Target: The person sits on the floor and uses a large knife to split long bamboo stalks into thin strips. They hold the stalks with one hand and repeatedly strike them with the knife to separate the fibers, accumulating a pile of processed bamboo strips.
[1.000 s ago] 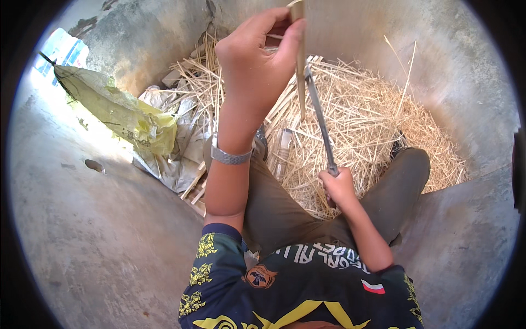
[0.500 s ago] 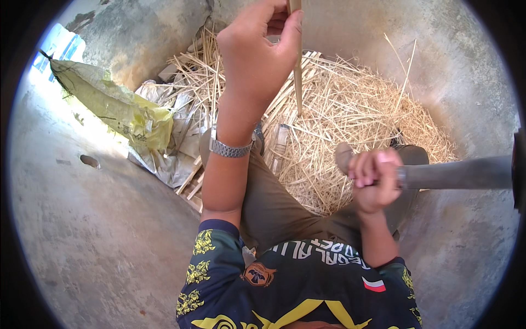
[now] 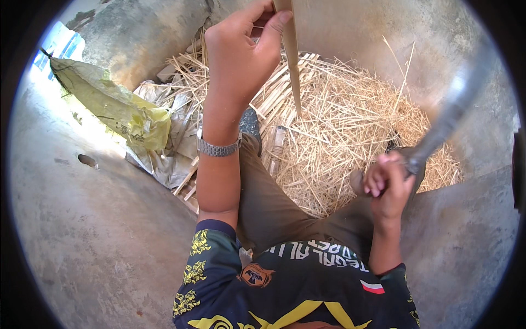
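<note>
My left hand (image 3: 241,57), a metal watch (image 3: 217,148) on its wrist, is raised at the top of the view. Its thumb and fingers pinch a narrow bamboo strip (image 3: 291,52) near the upper edge. The strip hangs nearly upright, and its pointed lower end lies in front of the shavings. At the right, over my knee, my right hand (image 3: 390,186) is closed round the handle of a machete (image 3: 446,118). The handle's rounded end (image 3: 357,182) shows past my fingers. Motion blurs the blade, which slants toward the upper right, apart from the strip.
A heap of straw-coloured bamboo shavings (image 3: 339,126) lies between my legs and beyond. Several bamboo sticks (image 3: 274,85) are at its left. A yellowish plastic sack (image 3: 109,104) leans at the left. Grey concrete walls (image 3: 361,27) curve round me.
The machete blade has swung from pointing right to slanting up and right. My right hand has shifted slightly right. My left hand has moved a little left, and the strip's upper part with it.
</note>
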